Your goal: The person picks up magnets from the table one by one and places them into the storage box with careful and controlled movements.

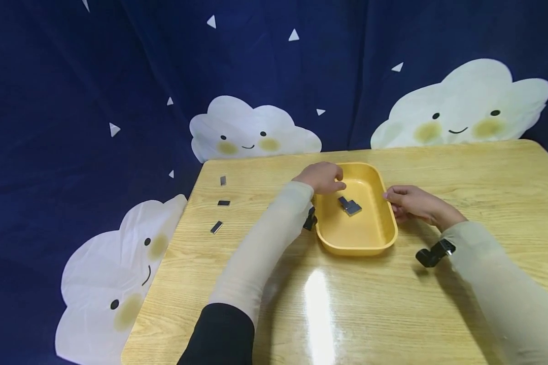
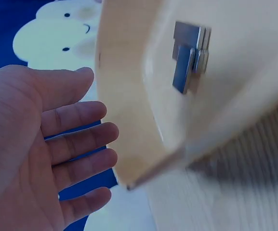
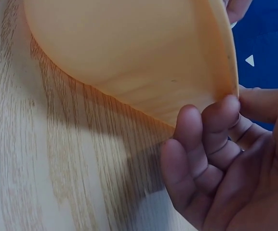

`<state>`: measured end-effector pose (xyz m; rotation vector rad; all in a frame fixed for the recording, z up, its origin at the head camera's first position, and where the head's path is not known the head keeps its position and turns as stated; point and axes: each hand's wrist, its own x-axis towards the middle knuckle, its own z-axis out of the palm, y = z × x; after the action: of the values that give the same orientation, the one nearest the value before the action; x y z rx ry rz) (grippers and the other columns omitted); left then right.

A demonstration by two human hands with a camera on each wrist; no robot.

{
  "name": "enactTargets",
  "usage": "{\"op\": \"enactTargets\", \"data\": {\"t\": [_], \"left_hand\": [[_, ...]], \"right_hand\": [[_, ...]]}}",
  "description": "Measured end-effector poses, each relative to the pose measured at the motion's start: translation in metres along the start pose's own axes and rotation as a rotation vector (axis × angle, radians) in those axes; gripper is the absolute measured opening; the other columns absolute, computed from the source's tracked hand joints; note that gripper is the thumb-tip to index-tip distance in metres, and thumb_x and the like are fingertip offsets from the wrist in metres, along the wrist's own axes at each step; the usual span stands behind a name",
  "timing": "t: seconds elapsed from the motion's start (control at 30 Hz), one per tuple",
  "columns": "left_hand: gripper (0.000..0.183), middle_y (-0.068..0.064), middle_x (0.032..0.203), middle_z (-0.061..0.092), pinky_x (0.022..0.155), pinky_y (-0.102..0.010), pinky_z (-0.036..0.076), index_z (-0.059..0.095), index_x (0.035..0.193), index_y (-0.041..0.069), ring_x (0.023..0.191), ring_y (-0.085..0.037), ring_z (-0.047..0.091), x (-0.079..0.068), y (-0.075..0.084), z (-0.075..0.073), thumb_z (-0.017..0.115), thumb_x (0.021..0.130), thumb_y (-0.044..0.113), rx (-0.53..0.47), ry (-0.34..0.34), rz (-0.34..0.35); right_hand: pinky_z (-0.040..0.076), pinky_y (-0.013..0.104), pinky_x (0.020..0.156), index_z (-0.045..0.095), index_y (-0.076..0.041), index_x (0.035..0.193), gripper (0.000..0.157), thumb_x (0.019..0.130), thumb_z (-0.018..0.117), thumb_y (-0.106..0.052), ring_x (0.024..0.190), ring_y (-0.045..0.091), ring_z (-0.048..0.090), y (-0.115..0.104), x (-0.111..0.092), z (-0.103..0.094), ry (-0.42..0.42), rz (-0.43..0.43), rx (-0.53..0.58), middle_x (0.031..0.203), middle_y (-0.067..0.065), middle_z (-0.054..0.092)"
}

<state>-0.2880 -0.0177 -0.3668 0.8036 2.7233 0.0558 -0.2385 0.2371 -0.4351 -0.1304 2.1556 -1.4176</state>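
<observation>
My left hand (image 1: 321,177) spread, holding nothing | my right hand (image 1: 413,204) pinching the yellow tray (image 1: 353,235), towards the tabletop (image 1: 370,304)'s far edge | flat pieces (image 1: 350,207) overlapping inside; loose pieces (image 1: 224,203) near its left edge | risk: an uneven right-hand tug might tilt the tray, sliding the stack.

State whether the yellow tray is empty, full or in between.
In between: the yellow tray holds a small cluster of dark metallic pieces, with most of its floor bare in the head view.
</observation>
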Motion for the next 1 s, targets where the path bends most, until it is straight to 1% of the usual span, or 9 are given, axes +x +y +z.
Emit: {"op": "enactTargets", "data": {"t": [0.1, 0.27, 0.4, 0.5, 0.57, 0.7, 0.77, 0.83, 1.0], "left_hand": [[0.039, 0.004, 0.139, 0.061, 0.105, -0.033, 0.046, 0.063, 0.132, 0.02, 0.126, -0.015, 0.058, -0.006, -0.011, -0.002, 0.052, 0.101, 0.041, -0.019, 0.015, -0.013], [0.04, 0.002, 0.137, 0.062, 0.107, -0.034, 0.046, 0.064, 0.131, 0.017, 0.126, -0.018, 0.058, -0.017, -0.033, -0.002, 0.052, 0.101, 0.041, -0.066, 0.02, -0.04], [0.037, -0.001, 0.131, 0.066, 0.107, -0.035, 0.046, 0.068, 0.124, 0.014, 0.125, -0.02, 0.059, -0.029, -0.058, -0.002, 0.054, 0.1, 0.038, -0.103, 0.079, -0.026], [0.036, -0.003, 0.128, 0.068, 0.108, -0.036, 0.045, 0.07, 0.121, 0.013, 0.125, -0.022, 0.059, -0.042, -0.08, -0.003, 0.055, 0.099, 0.038, -0.116, 0.126, -0.034], [0.037, -0.004, 0.13, 0.067, 0.109, -0.038, 0.044, 0.069, 0.122, 0.013, 0.127, -0.024, 0.057, -0.052, -0.095, -0.005, 0.055, 0.099, 0.039, -0.126, 0.136, -0.067], [0.039, -0.006, 0.133, 0.065, 0.109, -0.041, 0.045, 0.067, 0.125, 0.011, 0.129, -0.025, 0.056, -0.072, -0.121, -0.01, 0.056, 0.1, 0.038, -0.193, 0.162, -0.154], [0.038, -0.006, 0.132, 0.065, 0.108, -0.042, 0.045, 0.067, 0.125, 0.009, 0.128, -0.026, 0.057, -0.079, -0.132, -0.011, 0.057, 0.1, 0.037, -0.229, 0.181, -0.188], [0.037, -0.007, 0.13, 0.066, 0.107, -0.043, 0.046, 0.067, 0.123, 0.008, 0.126, -0.026, 0.058, -0.085, -0.141, -0.01, 0.057, 0.099, 0.035, -0.239, 0.194, -0.203], [0.036, -0.009, 0.129, 0.067, 0.107, -0.044, 0.046, 0.068, 0.122, 0.007, 0.126, -0.028, 0.058, -0.099, -0.155, -0.009, 0.058, 0.099, 0.032, -0.198, 0.176, -0.24]], "right_hand": [[0.058, 0.032, 0.07, 0.05, -0.006, 0.101, 0.024, 0.107, 0.042, -0.028, 0.071, 0.01, 0.06, -0.001, 0.001, -0.001, 0.006, 0.009, -0.002, 0.08, -0.002, 0.052], [0.058, 0.032, 0.071, 0.051, -0.006, 0.103, 0.023, 0.106, 0.042, -0.027, 0.071, 0.009, 0.062, -0.002, 0.0, -0.001, 0.009, 0.019, -0.002, 0.08, -0.003, 0.057], [0.058, 0.032, 0.071, 0.052, -0.006, 0.103, 0.023, 0.106, 0.043, -0.027, 0.071, 0.009, 0.063, -0.003, -0.001, 0.0, 0.01, 0.016, -0.006, 0.082, -0.003, 0.058], [0.058, 0.032, 0.071, 0.052, -0.005, 0.103, 0.024, 0.106, 0.044, -0.028, 0.073, 0.009, 0.063, -0.004, -0.001, 0.0, 0.009, 0.011, -0.005, 0.083, -0.003, 0.057], [0.058, 0.031, 0.072, 0.052, -0.005, 0.103, 0.025, 0.106, 0.044, -0.029, 0.074, 0.009, 0.064, -0.004, -0.001, -0.001, 0.01, 0.011, -0.01, 0.084, -0.003, 0.056], [0.058, 0.032, 0.073, 0.051, -0.005, 0.104, 0.027, 0.106, 0.043, -0.03, 0.076, 0.009, 0.064, -0.005, -0.001, -0.003, 0.013, 0.018, -0.024, 0.085, -0.002, 0.056], [0.059, 0.032, 0.073, 0.051, -0.005, 0.104, 0.027, 0.106, 0.043, -0.03, 0.076, 0.01, 0.064, -0.005, -0.001, -0.004, 0.013, 0.022, -0.03, 0.085, -0.002, 0.056], [0.059, 0.032, 0.074, 0.051, -0.005, 0.104, 0.026, 0.106, 0.043, -0.03, 0.076, 0.01, 0.063, -0.005, -0.002, -0.003, 0.01, 0.022, -0.03, 0.085, -0.001, 0.055], [0.059, 0.032, 0.072, 0.052, -0.006, 0.101, 0.024, 0.106, 0.044, -0.029, 0.075, 0.01, 0.064, -0.004, 0.0, 0.0, 0.001, 0.013, -0.011, 0.082, -0.002, 0.054]]}}
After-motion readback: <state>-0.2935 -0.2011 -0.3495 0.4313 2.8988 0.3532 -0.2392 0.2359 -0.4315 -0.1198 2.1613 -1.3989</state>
